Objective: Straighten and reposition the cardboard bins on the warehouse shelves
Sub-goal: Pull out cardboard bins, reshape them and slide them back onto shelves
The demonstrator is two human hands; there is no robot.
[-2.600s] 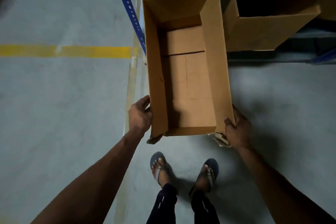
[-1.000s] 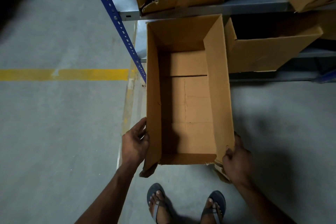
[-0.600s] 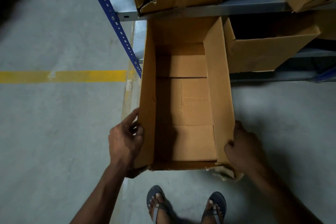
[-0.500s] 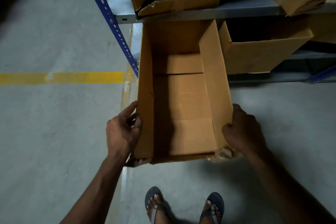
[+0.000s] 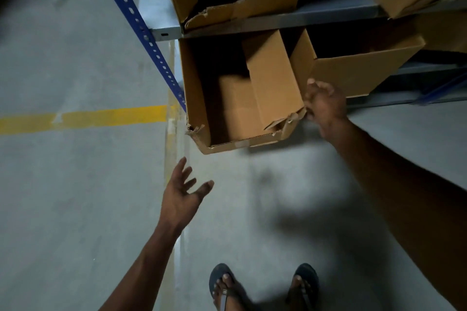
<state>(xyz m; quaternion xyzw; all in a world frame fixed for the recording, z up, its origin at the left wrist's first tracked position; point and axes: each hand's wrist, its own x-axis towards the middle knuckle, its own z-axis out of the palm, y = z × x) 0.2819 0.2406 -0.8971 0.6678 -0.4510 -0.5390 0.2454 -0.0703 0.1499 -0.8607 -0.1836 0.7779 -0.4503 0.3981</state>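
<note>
Head view looks down at the open bin (image 5: pixel 228 98), which sits half under the shelf (image 5: pixel 290 19), its torn front end jutting out over the floor (image 5: pixel 75 197). Left hand (image 5: pixel 180 201) hangs in the air below the bin's front left corner, palm up, fingers spread, touching nothing. Right hand (image 5: pixel 324 106) rests at the bin's front right corner, fingers loosely curled beside the torn edge; whether they grip it I cannot tell. Right of the bin stands a second bin (image 5: pixel 353 68). Left of it runs the blue post (image 5: pixel 141 33). Two sandalled feet (image 5: pixel 262 288) stand below the bin.
</note>
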